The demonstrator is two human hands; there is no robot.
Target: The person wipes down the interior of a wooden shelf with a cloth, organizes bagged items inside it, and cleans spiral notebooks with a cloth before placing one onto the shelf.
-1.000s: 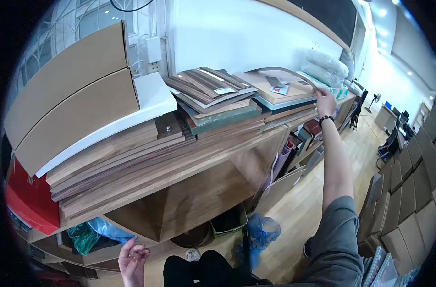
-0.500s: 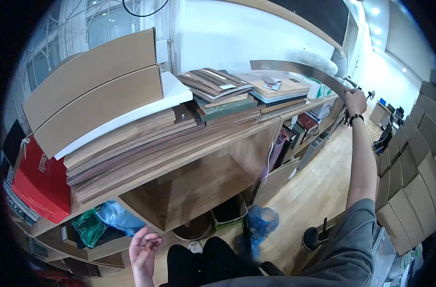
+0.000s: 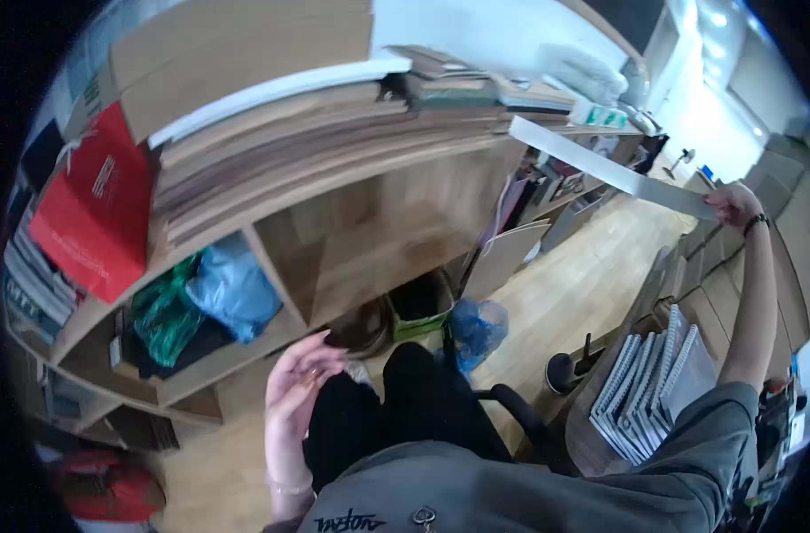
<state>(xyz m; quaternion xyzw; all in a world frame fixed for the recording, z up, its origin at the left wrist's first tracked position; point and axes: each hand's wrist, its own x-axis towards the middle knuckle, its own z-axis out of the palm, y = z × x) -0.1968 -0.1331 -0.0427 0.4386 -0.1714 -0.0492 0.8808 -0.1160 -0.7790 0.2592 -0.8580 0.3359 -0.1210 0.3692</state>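
Observation:
My right hand [image 3: 734, 204] is stretched out to the right, its fingers closed on one end of a long, flat, pale strip [image 3: 631, 182]. What the strip is made of I cannot tell. Its far end hangs in the air in front of the wooden shelf unit [image 3: 502, 169]. Low in front of me, beside my knee, my left hand [image 3: 303, 382] has its fingers loosely bent and apart, with nothing visible in them. A blue plastic bag [image 3: 234, 289] in the shelf's lower compartment is just beyond that hand.
Stacked boards [image 3: 280, 142] lie on the shelf top beside a red bag [image 3: 98, 209]. A blue bag [image 3: 478, 329] and a green-edged bin [image 3: 421, 306] are on the floor. Several spiral notebooks [image 3: 640, 391] lie on a table at my right, near cardboard boxes [image 3: 720, 293].
The view has turned right and downward, bringing the notebooks into sight. My right hand has swung the strip away from the shelf top, out to the right. My left hand stays low.

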